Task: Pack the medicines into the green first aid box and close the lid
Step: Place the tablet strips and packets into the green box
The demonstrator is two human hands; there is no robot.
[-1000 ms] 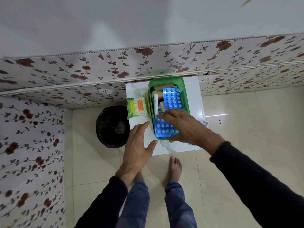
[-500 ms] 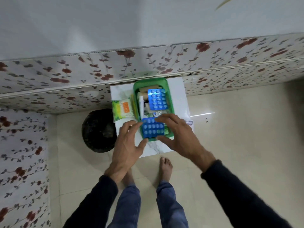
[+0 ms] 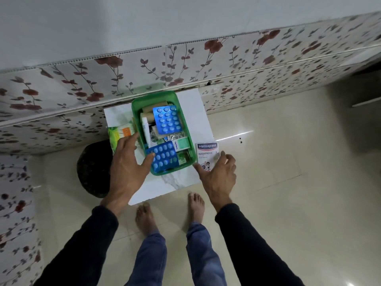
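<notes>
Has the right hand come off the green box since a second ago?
Yes. The right hand has left the green box and moved rightward, now open beside the Hansaplast packet.

The left hand point(image 3: 125, 170) covers part of the green packet point(image 3: 117, 134) — its print blurred, unreadable.

The scene is seen from a single head-worn wide-angle camera, aimed steeply down and slightly forward from standing height. The small white table point(image 3: 185, 182) is held near the frame's centre, well below the lens, with its far edge set against the floral wall point(image 3: 185, 65).
</notes>
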